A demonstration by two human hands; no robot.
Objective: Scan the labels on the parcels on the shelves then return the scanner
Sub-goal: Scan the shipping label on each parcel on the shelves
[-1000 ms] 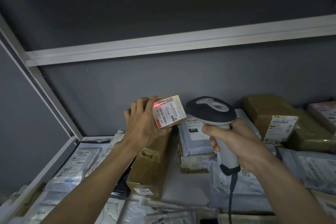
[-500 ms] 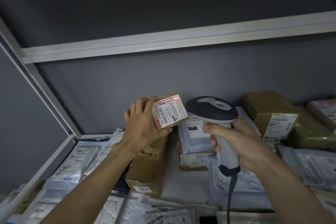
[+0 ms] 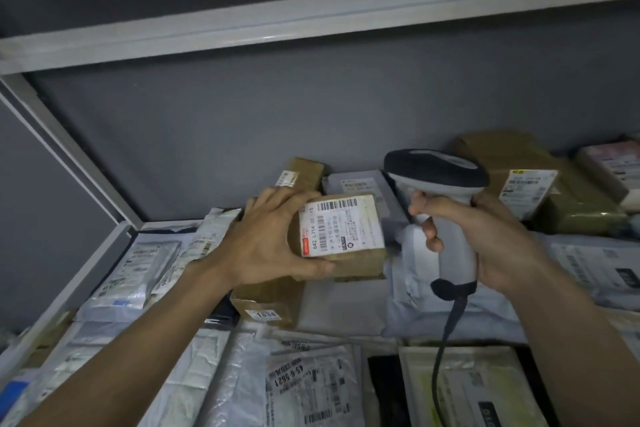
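Lowering since the red scan line vanished, the left hand (image 3: 266, 246) is gripping the small box (image 3: 343, 239) and seemingly easing it onto the brown carton (image 3: 270, 302), where it is risking a slide off the edge, while the right hand (image 3: 485, 236) is clasping the scanner (image 3: 440, 184).

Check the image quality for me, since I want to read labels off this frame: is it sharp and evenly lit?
Head view: dim overall; the label on the small box in the left hand is lit but soft, its fine print unreadable; wide-angle bending curves the shelf rail; lower corners are blurred.
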